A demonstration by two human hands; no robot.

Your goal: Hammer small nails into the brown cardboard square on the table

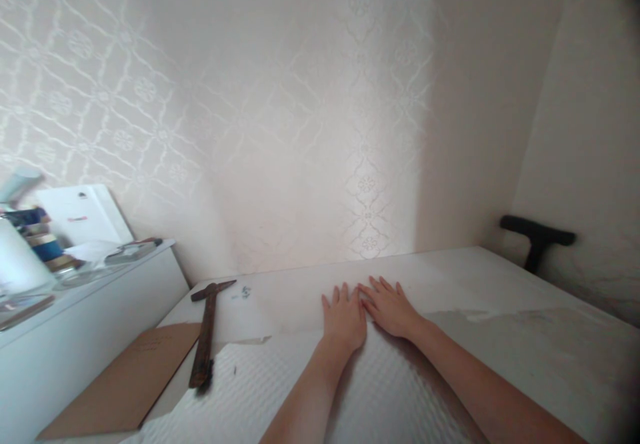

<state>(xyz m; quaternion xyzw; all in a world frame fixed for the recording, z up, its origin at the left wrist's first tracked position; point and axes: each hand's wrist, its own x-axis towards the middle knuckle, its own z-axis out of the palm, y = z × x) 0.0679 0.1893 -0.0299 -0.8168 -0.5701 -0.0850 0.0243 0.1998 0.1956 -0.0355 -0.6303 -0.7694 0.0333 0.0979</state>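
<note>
- Left hand (344, 317): palm down, fingers outstretched with slight gaps between them, grasping nothing; it lies flat at the far part of the white textured sheet (280, 371).
- Right hand (390, 307): also palm down, fingers apart, holding nothing. Its near fingers meet the left hand's edge; I cannot tell whether they touch or overlap.
- Sheet position: spread over the near middle of the pale tabletop (450, 271), running beneath both forearms. Surface shows a fine raised pattern; its far-left edge is ragged.
- Hammer (206, 337): lies left of the hands, well apart from them, head toward the wall (300, 131), handle end at the sheet's left margin.
- Small dark bits (245, 292): clustered just right of the hammer head; too small to identify.
- Brown board (130, 377): flat, left of the hammer, with faint writing near its far edge.
- White cabinet (110, 324): at far left, bearing a white box (83, 214) and assorted items.
- Black T-shaped handle (537, 234): stands beyond the tabletop's right edge.
</note>
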